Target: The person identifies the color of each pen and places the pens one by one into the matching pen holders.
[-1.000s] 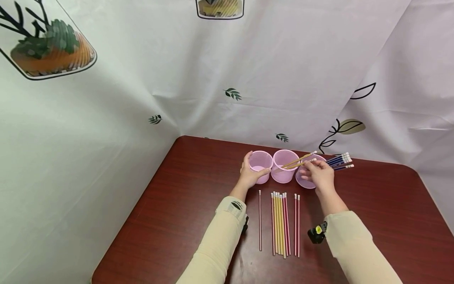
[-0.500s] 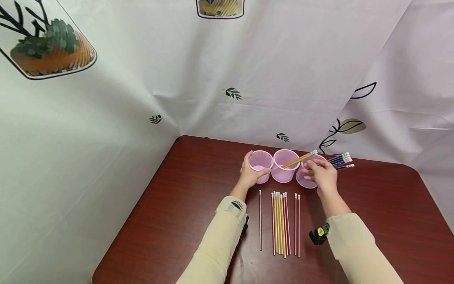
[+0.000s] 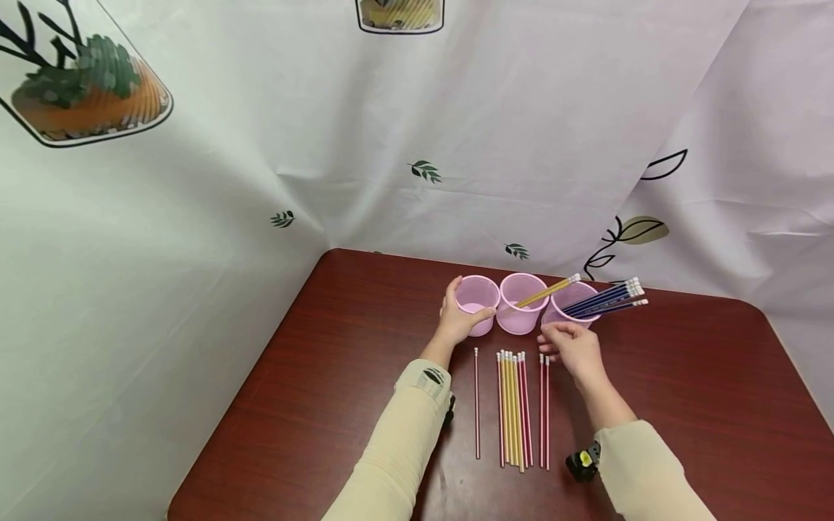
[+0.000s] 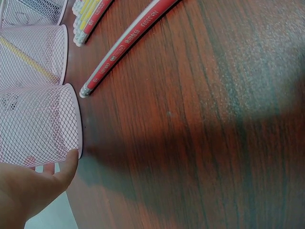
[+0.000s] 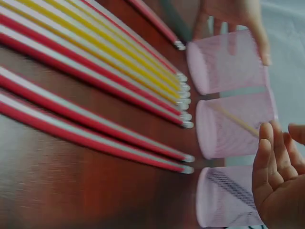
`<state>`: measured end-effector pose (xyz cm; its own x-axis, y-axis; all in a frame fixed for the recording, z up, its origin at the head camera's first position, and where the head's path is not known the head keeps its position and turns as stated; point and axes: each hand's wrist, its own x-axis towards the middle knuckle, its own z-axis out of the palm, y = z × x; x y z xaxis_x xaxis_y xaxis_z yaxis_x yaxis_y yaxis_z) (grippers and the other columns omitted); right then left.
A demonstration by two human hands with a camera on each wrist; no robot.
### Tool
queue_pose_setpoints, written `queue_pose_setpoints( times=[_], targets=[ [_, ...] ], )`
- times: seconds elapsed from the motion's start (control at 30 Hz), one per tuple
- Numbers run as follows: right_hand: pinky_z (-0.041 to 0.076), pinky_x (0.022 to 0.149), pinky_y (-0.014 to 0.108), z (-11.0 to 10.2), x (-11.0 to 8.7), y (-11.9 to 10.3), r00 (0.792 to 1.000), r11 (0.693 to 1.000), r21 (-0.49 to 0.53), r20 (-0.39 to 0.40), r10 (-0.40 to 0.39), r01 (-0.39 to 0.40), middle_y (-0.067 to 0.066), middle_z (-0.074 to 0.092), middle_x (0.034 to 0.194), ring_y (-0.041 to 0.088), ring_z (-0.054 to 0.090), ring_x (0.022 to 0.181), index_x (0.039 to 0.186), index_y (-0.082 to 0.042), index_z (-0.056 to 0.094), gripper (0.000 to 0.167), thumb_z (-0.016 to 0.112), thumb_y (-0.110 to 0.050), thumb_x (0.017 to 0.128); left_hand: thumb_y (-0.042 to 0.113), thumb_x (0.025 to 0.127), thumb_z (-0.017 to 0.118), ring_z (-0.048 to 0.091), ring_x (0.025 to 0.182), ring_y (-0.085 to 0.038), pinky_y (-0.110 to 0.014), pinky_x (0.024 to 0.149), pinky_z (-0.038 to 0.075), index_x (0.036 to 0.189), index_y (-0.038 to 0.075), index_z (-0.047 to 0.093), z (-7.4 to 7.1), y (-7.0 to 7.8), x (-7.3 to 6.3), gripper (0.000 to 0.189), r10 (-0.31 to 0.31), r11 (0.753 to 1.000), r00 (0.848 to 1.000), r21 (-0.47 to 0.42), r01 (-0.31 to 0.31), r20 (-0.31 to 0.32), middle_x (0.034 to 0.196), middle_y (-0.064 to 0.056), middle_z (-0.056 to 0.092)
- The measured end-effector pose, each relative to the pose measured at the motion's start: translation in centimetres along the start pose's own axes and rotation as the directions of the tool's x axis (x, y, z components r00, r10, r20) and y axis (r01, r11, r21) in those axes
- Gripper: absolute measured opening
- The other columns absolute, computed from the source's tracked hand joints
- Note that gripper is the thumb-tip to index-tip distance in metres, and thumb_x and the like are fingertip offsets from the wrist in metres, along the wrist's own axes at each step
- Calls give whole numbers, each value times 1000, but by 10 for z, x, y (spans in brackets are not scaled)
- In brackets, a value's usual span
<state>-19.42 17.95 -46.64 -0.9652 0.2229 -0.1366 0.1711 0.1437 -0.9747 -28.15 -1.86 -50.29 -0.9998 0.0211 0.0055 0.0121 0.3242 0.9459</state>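
Note:
My left hand (image 3: 457, 322) grips the leftmost pink mesh pencil cup (image 3: 478, 286), thumb at the near side and fingers round its left. Touching that cup is a middle pink cup (image 3: 513, 323), in which yellow pencils (image 3: 549, 291) lean right. Several dark blue pencils (image 3: 602, 299) slant out of the right pink cup (image 3: 553, 312). Just in front of that cup is my right hand (image 3: 576, 351), its fingers loosely bent and holding nothing; the right wrist view shows the bare palm (image 5: 281, 195).
On the dark red wooden table (image 3: 326, 362), one red pencil (image 3: 477, 405) lies left of a row of red and yellow pencils (image 3: 512, 409). Two red pencils (image 3: 544, 412) lie to the right. A white patterned cloth (image 3: 365, 145) hangs behind.
My right hand has let go of a yellow pencil, which now leans beside the other in the middle cup. It has moved down in front of the right cup. My left hand stays put.

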Motion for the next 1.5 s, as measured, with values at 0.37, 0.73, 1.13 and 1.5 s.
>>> queue_pose_setpoints(
  times=[0.37,0.73,1.13,1.5],
  targets=[
    [42,49,24,19,-15,40,986,877,-454,111,-123,160,6,65,67,14,59,56,87,1,67,15,64,-13,85,29,66,84,32,124,-33,-48,97,32,141,30,28,0,-1,0,93,-5,1000,1000,-10,5,0,140,-11,36],
    [39,54,32,26,-22,46,974,700,-679,184,-130,222,-4,58,65,12,51,59,76,-13,67,7,68,-20,78,30,66,84,32,124,-33,-47,97,32,141,30,28,0,0,0,94,-8,1000,1000,0,8,0,140,-10,36],
    [37,48,34,33,-27,43,985,587,-791,161,-69,170,-2,56,64,16,48,54,65,-18,57,10,62,-22,73,29,66,84,31,124,-33,-48,98,31,142,29,28,0,0,1,94,-8,1000,1000,-6,8,1,140,-10,35],
    [38,46,39,40,-24,45,988,516,-843,139,-65,152,-1,53,61,20,50,55,59,-18,53,17,61,-28,70,29,66,84,31,126,-33,-48,99,30,142,28,28,0,0,0,95,-14,1000,1000,2,14,3,141,-10,35]
  ],
)
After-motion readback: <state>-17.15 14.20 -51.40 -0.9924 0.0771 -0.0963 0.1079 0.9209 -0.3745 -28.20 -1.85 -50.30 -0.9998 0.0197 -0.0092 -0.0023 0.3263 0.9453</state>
